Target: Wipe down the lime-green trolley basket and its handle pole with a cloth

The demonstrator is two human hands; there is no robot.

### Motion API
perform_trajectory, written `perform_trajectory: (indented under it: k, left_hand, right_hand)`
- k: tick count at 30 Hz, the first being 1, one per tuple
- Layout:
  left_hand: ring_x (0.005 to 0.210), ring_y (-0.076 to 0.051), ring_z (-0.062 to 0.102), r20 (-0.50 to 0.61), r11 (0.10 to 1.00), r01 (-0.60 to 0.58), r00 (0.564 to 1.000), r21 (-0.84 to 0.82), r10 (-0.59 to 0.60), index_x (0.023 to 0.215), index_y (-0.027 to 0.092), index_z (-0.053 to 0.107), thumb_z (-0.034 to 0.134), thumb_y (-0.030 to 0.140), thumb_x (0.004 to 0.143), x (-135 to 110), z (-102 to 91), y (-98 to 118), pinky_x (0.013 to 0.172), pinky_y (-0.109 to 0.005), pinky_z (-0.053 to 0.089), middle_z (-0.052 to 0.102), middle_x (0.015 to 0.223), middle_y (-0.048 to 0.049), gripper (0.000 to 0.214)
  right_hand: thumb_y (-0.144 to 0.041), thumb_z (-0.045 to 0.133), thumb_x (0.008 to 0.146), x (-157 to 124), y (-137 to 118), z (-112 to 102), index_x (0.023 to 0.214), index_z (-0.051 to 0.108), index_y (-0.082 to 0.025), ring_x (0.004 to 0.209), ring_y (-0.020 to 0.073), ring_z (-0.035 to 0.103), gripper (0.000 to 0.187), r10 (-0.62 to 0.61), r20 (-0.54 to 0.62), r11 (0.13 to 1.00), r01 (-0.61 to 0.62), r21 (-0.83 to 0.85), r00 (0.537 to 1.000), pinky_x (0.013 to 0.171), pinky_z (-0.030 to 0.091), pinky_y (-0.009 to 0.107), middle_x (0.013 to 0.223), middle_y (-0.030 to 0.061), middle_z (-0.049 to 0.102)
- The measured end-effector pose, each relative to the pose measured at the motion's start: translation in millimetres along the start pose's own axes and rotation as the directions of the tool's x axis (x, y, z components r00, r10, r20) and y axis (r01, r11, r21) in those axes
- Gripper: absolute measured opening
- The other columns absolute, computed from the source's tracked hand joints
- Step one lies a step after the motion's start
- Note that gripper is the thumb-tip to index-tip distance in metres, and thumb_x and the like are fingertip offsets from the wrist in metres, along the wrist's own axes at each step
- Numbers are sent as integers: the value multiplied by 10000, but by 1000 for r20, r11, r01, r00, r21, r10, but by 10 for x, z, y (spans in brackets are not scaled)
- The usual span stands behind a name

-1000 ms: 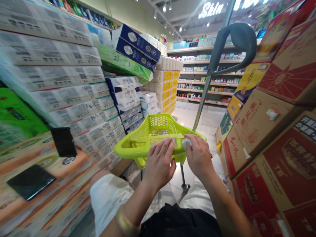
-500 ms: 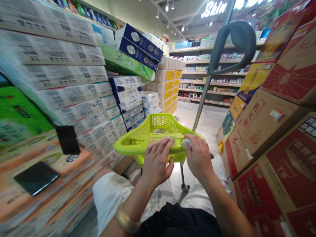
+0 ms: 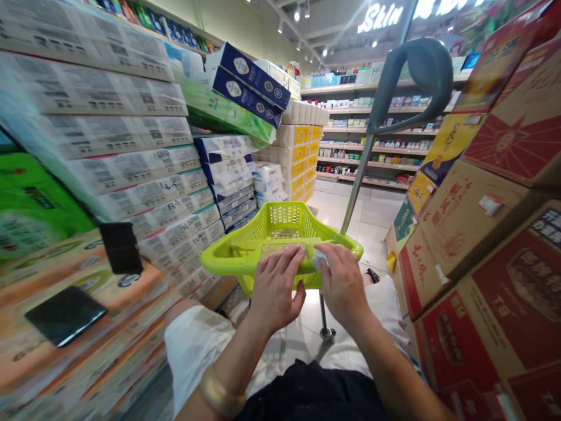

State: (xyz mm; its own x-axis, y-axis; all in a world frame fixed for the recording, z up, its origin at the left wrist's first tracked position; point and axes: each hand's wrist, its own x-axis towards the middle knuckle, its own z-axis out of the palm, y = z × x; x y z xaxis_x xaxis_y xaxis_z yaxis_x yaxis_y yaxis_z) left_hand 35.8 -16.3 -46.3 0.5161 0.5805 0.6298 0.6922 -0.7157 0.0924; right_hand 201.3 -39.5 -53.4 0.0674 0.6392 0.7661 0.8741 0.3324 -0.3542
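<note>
Pinching a white tissue [image 3: 319,260] in the closed fingers of our right hand [image 3: 344,286], we press it against the rim of the lime-green basket [image 3: 280,219], while our left hand [image 3: 276,289] lies flat, fingers open, just beside those fingers, steadying the rim.

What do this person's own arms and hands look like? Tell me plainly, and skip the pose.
Both arms are bare, with no gloves or sleeves on the forearms, down to the left hand and the right hand. A broad gold-coloured bangle circles the left forearm; the right forearm shows no jewellery.
</note>
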Motion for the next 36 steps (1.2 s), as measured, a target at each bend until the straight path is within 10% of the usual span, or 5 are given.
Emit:
perform_trajectory:
  k: [36]
  left_hand:
    - [1270,-252,476,2,1000,-9,1000,-3,9,1397,209,427,525,212,799,-86,-76,-62,1061,-420,329,531,1413,-61,606]
  right_hand:
    - [-237,371,982,8,70,-46,1121,601,-194,1034,228,588,272,14,22,1000,-14,-8,1000,930,423,385,1088,87,665]
